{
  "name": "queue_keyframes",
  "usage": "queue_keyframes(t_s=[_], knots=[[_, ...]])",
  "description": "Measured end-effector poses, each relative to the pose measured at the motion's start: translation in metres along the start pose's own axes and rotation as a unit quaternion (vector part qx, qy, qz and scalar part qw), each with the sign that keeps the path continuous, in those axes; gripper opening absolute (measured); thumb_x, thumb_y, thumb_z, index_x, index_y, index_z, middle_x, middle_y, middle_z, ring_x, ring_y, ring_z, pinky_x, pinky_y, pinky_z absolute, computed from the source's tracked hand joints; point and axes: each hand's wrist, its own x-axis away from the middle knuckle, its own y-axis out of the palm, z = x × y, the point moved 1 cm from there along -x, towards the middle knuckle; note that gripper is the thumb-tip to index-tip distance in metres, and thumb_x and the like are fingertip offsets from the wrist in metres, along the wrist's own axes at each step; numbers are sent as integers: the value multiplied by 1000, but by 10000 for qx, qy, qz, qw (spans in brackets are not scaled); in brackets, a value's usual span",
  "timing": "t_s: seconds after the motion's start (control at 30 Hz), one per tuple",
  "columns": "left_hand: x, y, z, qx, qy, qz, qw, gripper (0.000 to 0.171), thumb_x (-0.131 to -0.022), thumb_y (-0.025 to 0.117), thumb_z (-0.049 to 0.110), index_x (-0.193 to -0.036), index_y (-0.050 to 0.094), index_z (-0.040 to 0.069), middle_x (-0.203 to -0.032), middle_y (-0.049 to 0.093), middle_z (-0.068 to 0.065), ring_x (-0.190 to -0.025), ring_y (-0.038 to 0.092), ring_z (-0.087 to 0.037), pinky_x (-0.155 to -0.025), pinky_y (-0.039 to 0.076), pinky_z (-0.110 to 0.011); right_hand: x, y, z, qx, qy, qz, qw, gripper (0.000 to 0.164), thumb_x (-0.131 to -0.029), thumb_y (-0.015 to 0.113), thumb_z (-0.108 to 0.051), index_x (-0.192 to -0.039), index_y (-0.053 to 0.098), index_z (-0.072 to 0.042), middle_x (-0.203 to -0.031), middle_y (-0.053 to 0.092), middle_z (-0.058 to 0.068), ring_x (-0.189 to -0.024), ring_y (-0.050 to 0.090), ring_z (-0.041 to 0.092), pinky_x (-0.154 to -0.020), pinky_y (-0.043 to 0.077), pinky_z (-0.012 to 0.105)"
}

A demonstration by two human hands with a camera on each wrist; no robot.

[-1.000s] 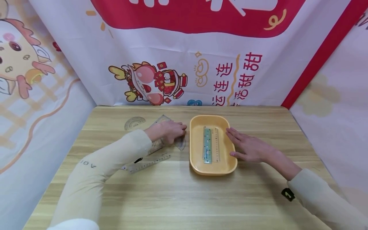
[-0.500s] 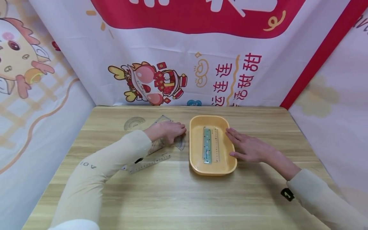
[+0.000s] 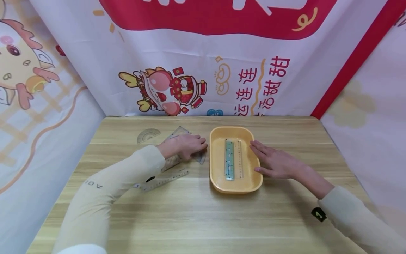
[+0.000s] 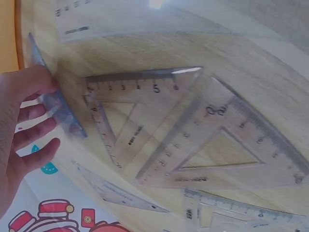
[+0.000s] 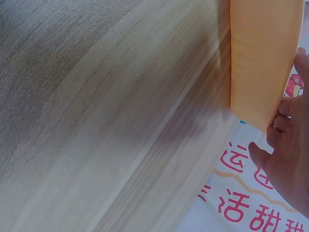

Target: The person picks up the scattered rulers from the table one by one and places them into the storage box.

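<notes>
My left hand [image 3: 191, 145] is low over the table, just left of the yellow tray [image 3: 216, 183]. Its thumb and fingers pinch a bluish clear plastic drawing tool [image 4: 65, 111], tilted in the left wrist view; its exact kind I cannot tell. Part of that tool shows below the hand in the head view. Two clear set squares [image 4: 140, 118] lie flat beside this hand. My right hand [image 3: 276, 163] has its fingers extended, fingertips touching the tray's right rim. Inside the tray lie a teal ruler [image 3: 229, 160] and a clear ruler [image 3: 239, 160], side by side.
A clear protractor [image 3: 148, 135] lies at the back left of the wooden table [image 3: 196, 218]. Nearer, a clear ruler [image 3: 166, 179] lies slanted, partly under the left sleeve [image 3: 127, 176]. A printed cloth [image 3: 196, 53] hangs behind the table.
My left hand has shifted very slightly to the right, and the bluish drawing tool below it with it. My right hand stays at the tray's rim.
</notes>
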Motion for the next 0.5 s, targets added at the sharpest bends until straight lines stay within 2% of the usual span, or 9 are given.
queue_keyframes(t_s=[0.13,0.27,0.5], knots=[[2,2,0,-255,203,187,9993,62,-83,72,29,-137,48,11,-127,55,-10,-112,56,-26,-94,56,-39,-1,-2,0,-15,-35,-5,10000,81,-99,53,-49,-157,21,-3,-167,14,15,-153,22,34,-117,38,54],[3,4,0,-289,254,321,9987,54,-84,70,27,-132,52,9,-124,58,-11,-109,58,-26,-92,57,-39,-1,-3,0,-18,-48,3,10000,81,-99,53,-50,-157,22,-2,-167,14,15,-153,22,33,-117,37,54],[6,5,6,-294,-36,436,9986,31,-90,62,13,-121,63,11,-113,67,-8,-101,64,-23,-88,58,-35,0,0,0,-46,0,12,10000,82,-99,53,-50,-157,22,-3,-168,13,14,-153,21,34,-117,38,55]])
